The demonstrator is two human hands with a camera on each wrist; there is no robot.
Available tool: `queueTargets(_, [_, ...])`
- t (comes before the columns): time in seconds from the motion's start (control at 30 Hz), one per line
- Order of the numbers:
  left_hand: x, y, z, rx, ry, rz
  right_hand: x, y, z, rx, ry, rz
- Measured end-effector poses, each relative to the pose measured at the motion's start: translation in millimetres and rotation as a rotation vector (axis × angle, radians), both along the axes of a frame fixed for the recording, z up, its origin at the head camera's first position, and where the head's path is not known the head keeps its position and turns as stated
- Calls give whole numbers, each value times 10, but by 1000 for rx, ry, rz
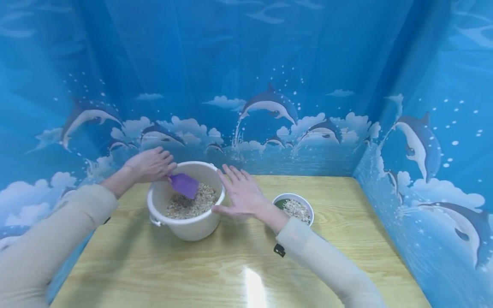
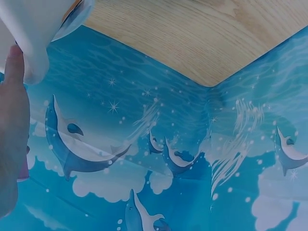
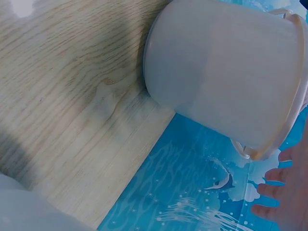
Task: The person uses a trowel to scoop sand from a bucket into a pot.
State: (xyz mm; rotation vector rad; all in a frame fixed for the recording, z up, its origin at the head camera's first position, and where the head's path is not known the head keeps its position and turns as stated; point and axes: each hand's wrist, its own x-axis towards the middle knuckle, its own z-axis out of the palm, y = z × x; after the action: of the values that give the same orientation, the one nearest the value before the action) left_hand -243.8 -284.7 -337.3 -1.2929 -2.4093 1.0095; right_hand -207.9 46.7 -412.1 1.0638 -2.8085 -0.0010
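Note:
My left hand (image 1: 152, 165) grips the handle of a purple scoop (image 1: 185, 185) over the left rim of a white bucket (image 1: 192, 229). The scoop's blade tilts down into the bucket, close to the pebble-like grains (image 1: 192, 204) that lie in it. At the bucket's right rim, my right hand (image 1: 242, 193) is spread with straight fingers and holds nothing. In the right wrist view, the same hand (image 3: 291, 187) appears beside the bucket's rim (image 3: 288, 120). The left wrist view catches only part of the left hand (image 2: 13, 125) at its edge.
A small white bowl (image 1: 313, 216) with similar grains (image 1: 295, 209) and a green patch stands on the wooden table (image 1: 185, 273), right of the bucket and partly behind the right forearm. Blue dolphin-print sheeting (image 1: 215, 64) encloses the table at the back and sides.

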Motion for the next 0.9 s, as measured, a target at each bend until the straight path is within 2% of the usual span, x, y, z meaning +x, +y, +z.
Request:
queueTargets(0.37, [19,30,8,-44,10,8,-91,-121,-39,-4,-51,-6])
queueTargets(0.67, [22,22,-16,-100,60,-4,-93,-118,-69,-13,-79,10])
queueTargets(0.9, [47,63,-20,-152,95,20,-97,-111,-60,-14,-90,12])
